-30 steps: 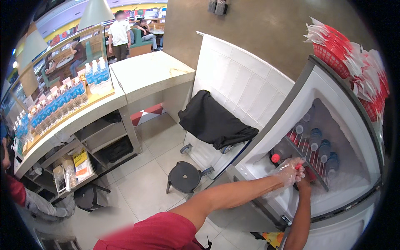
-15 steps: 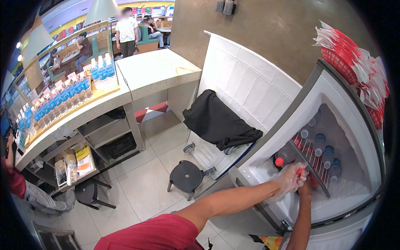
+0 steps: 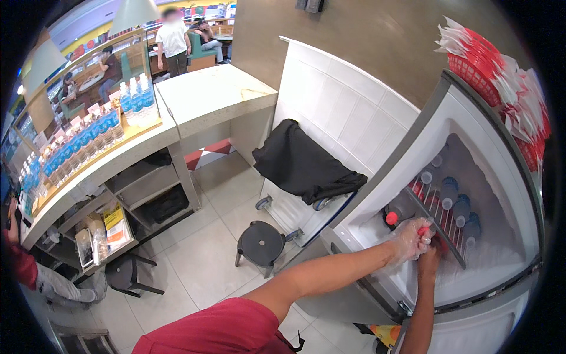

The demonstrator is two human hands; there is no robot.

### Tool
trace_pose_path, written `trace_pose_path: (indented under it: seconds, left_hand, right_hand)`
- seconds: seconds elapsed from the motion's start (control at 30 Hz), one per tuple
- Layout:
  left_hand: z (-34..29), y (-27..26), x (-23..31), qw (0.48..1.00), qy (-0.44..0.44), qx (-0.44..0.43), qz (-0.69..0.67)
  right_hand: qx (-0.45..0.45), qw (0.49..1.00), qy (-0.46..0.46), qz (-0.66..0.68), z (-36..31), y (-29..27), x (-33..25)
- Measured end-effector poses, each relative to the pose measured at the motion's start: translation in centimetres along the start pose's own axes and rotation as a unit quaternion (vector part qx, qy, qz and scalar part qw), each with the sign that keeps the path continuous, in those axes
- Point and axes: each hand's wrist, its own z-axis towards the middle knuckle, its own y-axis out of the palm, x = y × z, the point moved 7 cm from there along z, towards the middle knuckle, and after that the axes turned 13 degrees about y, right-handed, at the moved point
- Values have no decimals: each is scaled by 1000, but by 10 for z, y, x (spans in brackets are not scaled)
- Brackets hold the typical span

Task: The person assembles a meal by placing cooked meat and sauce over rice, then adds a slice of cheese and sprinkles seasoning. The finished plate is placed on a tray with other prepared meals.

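In the fridge [image 3: 407,168], the gloved left hand [image 3: 411,241] curls closed around a red cap [image 3: 424,230], presumably for purchase; the right hand [image 3: 429,259] has an indiscernible grip.

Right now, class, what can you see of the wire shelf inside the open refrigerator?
The wire shelf has thin, pale, metal-looking bars behind a dark grey front strip. It sits inside the white compartment, slanting across this fisheye view. Clear, bluish bottles rest on it, hiding some bars; red shows between others. The gloved left hand is beside the strip; whether it touches is unclear.
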Motion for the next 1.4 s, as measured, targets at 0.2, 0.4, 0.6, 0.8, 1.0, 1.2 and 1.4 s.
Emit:
trace_pose_path:
  seconds: [0.2, 0.4, 0.6, 0.8, 1.0, 1.2, 1.4]
  left_hand:
    - [-5, 8, 9, 998, -34, -49, 15]
    - [-14, -15, -16, 988, -72, -77, 114]
    - [-13, -36, -16, 980, -98, -23, 172]
    - [-21, -25, -39, 985, -113, -33, 124]
    - [-157, -12, -91, 882, -67, -217, 414]
    - [-426, 193, -224, 392, 170, -830, 358]
    - [-472, 222, -378, 232, 299, -810, 448]
  right_hand:
    - [124, 987, 10, -100, -60, -74, -46]
    - [113, 925, 357, 72, -203, -125, -44]
    - [23, 620, 573, 536, -382, -71, -77]
    - [122, 536, 635, 542, -523, -86, -112]
    - [172, 573, 729, 334, -641, -151, -145]
    - [188, 575, 718, 345, -718, -203, -144]
    - [277, 426, 603, 615, -731, -213, -113]
